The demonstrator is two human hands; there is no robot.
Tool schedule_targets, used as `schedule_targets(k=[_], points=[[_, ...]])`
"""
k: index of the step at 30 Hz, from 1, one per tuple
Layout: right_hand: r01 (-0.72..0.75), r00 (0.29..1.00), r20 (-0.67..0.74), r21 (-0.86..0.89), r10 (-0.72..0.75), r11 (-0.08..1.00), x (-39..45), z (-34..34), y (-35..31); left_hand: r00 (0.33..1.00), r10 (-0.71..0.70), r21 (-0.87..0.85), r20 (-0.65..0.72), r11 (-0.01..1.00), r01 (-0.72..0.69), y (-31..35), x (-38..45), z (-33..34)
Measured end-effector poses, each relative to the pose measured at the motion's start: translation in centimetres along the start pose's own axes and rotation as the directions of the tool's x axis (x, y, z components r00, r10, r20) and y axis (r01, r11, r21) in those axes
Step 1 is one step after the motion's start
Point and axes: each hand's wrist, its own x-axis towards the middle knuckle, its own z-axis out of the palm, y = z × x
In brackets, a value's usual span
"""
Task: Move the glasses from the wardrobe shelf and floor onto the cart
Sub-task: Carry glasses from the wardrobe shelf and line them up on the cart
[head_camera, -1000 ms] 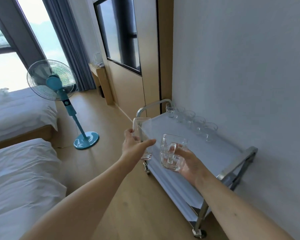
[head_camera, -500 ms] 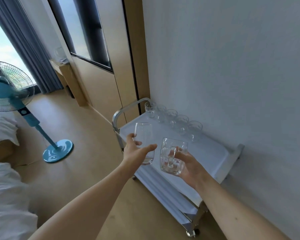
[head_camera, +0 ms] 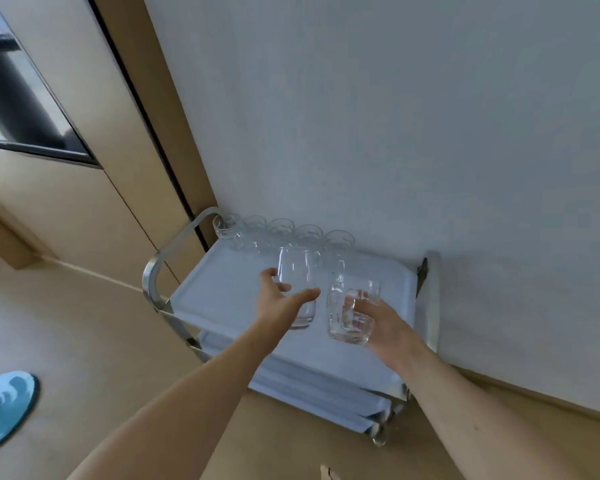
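Nearest the camera, two bare forearms extend forward over a wood-grain floor. The left hand is wrapped around a tall, smooth-walled clear tumbler, thumb on the near side and fingers behind, holding it upright. The right hand grips a shorter, thick-walled glass mug, with the fingers seen through the glass around what appears to be its handle; the mug has a heavy base and tilts slightly. Both vessels are carried in the air above the top tray of the cart, neither touching it. The step in hand is judged to be the placing phase: two glasses are delivered to the cart but not yet set down. The next move calls for lowering each vessel base-first onto bare tray surface, near the existing row but apart from it, since glass on glass may chip and the smooth tray may let a base slide. The cart has a pale, matte, flat tray top with a raised lip, a second shelf of the same finish below, and a polished tubular metal frame with a curved push handle at its left end and a castor at the lower right corner. At the far edge of the tray, against the plain white wall, a row of five clear glasses stands upright, side by side. To the left, a light wooden panel with a dark glazed insert borders the wall. A blue round fan base lies on the floor at far left.
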Motion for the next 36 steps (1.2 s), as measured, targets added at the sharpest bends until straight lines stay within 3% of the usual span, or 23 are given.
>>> schedule_targets(k=[4,10,16,21,28,36], points=[[0.015,0.995,-0.095,0.043,-0.011,0.999,0.4,0.2,0.7,0.996,-0.009,0.014,0.092,1.000,0.007,-0.4,2.1,-0.1],[0.028,0.926,-0.378,0.032,-0.013,0.999,1.7,0.3,2.8,0.975,-0.010,0.055,0.220,0.998,-0.002,-1.4,5.2,-0.2],[0.002,0.871,-0.490,0.040,0.018,0.999,2.2,0.0,4.2,0.959,-0.055,0.075,0.278,0.997,0.036,-2.3,7.6,0.5],[-0.044,0.804,-0.595,-0.056,0.002,0.997,4.9,-2.3,4.4,0.963,-0.049,0.107,0.266,0.994,0.021,-2.7,9.9,2.1],[-0.119,0.801,-0.598,-0.222,-0.039,0.968,9.9,-5.1,3.1,0.976,-0.092,0.153,0.198,0.986,0.062,-3.5,13.8,3.9],[-0.230,0.822,-0.564,-0.448,-0.074,0.864,15.1,-9.5,1.8,0.978,-0.128,0.206,0.164,0.974,0.093,-4.2,16.8,6.6]])
